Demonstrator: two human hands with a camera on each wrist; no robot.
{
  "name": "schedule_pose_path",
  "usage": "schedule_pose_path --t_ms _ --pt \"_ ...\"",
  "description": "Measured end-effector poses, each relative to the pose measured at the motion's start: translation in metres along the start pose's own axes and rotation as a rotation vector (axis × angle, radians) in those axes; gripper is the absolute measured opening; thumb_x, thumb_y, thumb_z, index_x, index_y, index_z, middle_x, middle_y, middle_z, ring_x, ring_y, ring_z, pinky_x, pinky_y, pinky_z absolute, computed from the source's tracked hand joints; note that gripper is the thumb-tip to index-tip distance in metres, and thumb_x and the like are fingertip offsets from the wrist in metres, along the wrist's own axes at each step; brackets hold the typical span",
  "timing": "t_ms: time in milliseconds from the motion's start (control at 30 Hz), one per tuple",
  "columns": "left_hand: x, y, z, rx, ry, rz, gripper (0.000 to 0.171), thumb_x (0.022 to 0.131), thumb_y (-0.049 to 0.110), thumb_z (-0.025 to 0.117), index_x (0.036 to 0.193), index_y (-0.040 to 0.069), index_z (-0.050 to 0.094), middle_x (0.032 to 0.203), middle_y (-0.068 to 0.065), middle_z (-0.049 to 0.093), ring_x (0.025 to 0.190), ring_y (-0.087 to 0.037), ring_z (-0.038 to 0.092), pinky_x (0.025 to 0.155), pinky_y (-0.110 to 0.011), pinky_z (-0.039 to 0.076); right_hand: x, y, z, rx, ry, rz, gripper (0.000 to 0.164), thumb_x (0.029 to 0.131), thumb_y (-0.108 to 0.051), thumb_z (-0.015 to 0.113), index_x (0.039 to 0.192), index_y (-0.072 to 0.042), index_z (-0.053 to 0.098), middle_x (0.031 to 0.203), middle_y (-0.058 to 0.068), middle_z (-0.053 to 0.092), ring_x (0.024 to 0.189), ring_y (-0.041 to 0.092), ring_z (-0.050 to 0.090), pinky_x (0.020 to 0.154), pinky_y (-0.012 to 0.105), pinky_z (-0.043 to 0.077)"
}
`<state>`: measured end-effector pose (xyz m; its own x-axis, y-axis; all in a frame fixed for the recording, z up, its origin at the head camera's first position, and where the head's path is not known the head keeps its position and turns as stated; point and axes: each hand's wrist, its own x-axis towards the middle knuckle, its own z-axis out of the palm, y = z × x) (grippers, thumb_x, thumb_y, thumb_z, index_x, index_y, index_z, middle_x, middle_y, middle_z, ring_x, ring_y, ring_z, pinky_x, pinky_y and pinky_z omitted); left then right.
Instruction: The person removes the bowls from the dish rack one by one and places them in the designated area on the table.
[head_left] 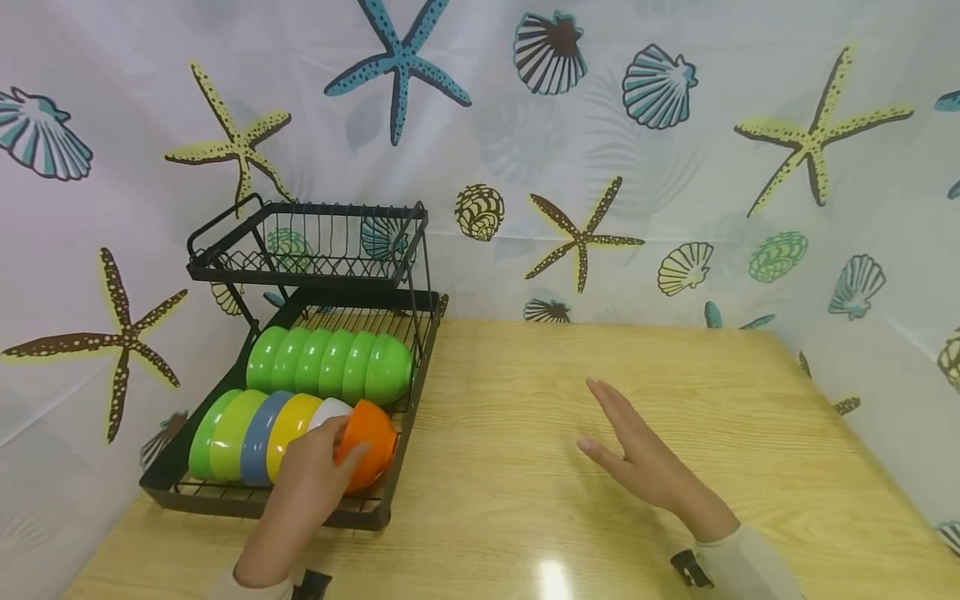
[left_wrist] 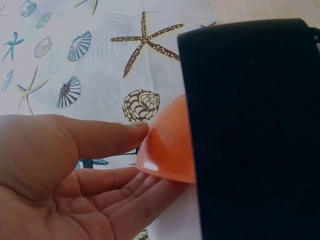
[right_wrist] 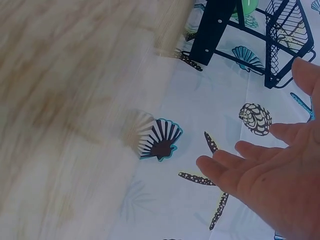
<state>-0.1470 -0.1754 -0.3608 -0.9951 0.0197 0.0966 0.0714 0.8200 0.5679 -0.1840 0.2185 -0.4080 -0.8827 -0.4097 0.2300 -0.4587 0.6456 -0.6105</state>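
My left hand (head_left: 315, 471) pinches the orange bowl (head_left: 371, 446) at the right end of the front row in a black two-tier dish rack (head_left: 397, 492). In the left wrist view the thumb lies on one side of the orange bowl (left_wrist: 167, 145) and the fingers on the other; a dark panel hides the rest of it. Beside it stand a white bowl (head_left: 330, 410), a yellow bowl (head_left: 291, 425), a blue bowl (head_left: 258, 437) and two green ones. My right hand (head_left: 641, 454) hovers over the wooden table, fingers extended, holding nothing.
Behind the front row, several bright green bowls (head_left: 386, 371) stand on edge in the rack's lower tier. The upper tier (head_left: 300, 279) rises over the back part. A pale curtain (head_left: 495, 142) with starfish and shells surrounds the wooden table (head_left: 510, 467) at the back and sides.
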Motion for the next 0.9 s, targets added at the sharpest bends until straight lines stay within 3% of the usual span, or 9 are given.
schedule_pose_path --t_ms 267,433,633,900 --pt "0.004 -0.017 0.002 -0.172 -0.056 -0.045 0.035 0.093 0.017 0.064 0.118 -0.008 0.06 0.11 -0.024 0.066 0.1 -0.037 0.065 0.08 -0.046 0.057 0.0 0.0 0.002 0.001 0.008 0.003 0.071 0.1 -0.033 0.051 0.155 -0.024 0.008 0.159 0.016 0.011 0.142 0.044 0.014 0.104 0.072 0.022" --pt "0.007 -0.024 0.0 -0.265 -0.091 -0.125 0.035 0.093 0.02 0.064 0.119 -0.004 0.062 0.109 -0.018 0.068 0.104 -0.033 0.064 0.082 -0.044 0.057 0.0 0.001 0.004 0.004 0.003 0.007 0.069 0.1 -0.033 0.051 0.155 -0.024 0.01 0.159 0.017 0.011 0.142 0.044 0.015 0.103 0.073 0.022" --pt "0.008 -0.028 0.0 -0.388 -0.115 -0.203 0.039 0.094 0.022 0.062 0.124 -0.003 0.059 0.114 -0.019 0.067 0.097 -0.024 0.065 0.073 -0.035 0.058 0.0 0.002 0.006 0.003 -0.006 0.005 0.068 0.1 -0.033 0.051 0.155 -0.023 0.011 0.158 0.019 0.011 0.141 0.047 0.015 0.101 0.074 0.024" --pt "0.007 -0.029 -0.002 -0.478 -0.075 -0.236 0.044 0.096 0.026 0.06 0.129 -0.002 0.055 0.124 -0.021 0.061 0.115 -0.03 0.058 0.088 -0.037 0.055 0.0 0.002 0.006 0.009 -0.027 0.012 0.068 0.1 -0.033 0.05 0.155 -0.023 0.011 0.158 0.019 0.009 0.141 0.048 0.013 0.1 0.076 0.023"
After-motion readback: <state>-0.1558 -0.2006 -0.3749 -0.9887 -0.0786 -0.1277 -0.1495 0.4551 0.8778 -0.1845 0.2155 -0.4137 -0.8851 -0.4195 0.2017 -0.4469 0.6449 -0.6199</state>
